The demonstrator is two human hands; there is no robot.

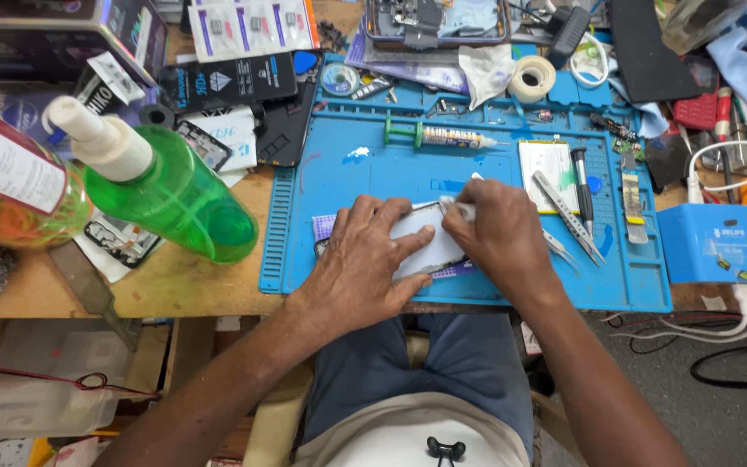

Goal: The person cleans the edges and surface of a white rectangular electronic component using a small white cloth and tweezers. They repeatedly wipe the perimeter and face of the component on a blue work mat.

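My left hand (358,264) lies flat on a phone screen panel (421,240). My fingers are spread a little and press down on its left part, so it stays put. The panel is a pale, shiny slab with a dark edge. It lies flat on the blue work mat (339,173), near the front edge of the mat, right in front of me. Its long side runs left to right, tilted a bit, so the right end points up and away from me.

My right hand (499,233) sits on the right end of the panel. Its fingers are bunched together and pinch a small white wipe (462,207) against the top right corner of the panel.

Just to the right of my right hand lie metal tweezers (568,216) and a black screwdriver (583,186) on the mat. Farther back on the mat lies a green syringe of paste (438,136). A big green spray bottle (162,186) lies on the wooden table to my left.
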